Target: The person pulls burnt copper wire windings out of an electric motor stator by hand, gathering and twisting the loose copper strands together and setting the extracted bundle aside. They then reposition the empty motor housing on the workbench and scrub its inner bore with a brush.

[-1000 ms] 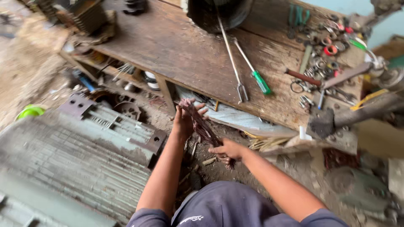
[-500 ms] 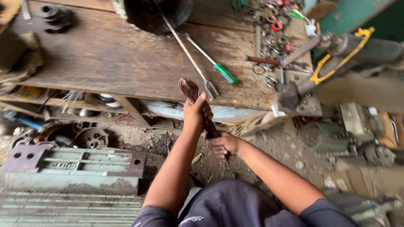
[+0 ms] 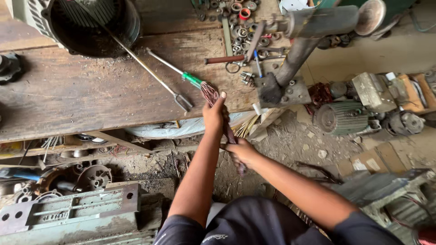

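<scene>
My left hand (image 3: 215, 114) grips the upper part of a long bundle of reddish copper wire (image 3: 210, 92), just below its looped top. My right hand (image 3: 239, 152) holds the same bundle lower down, near my lap, where its dark end hangs past my fingers. The bundle's top reaches up over the front edge of the wooden workbench (image 3: 81, 95). It sits right beside a green-handled screwdriver (image 3: 181, 75) and a long metal rod tool (image 3: 150, 75) lying on the bench.
A black round motor housing (image 3: 91, 25) stands at the bench's back left. Bearings, rings and scissors (image 3: 240, 27) lie scattered near a bench grinder on its stand (image 3: 299, 41). Electric motors (image 3: 340, 115) sit on the dirt floor at right, grey metal machine parts (image 3: 72, 213) at lower left.
Both hands have lifted the wire bundle up and right, so its top now reaches the bench beside the green-handled screwdriver. The view has swung right.
</scene>
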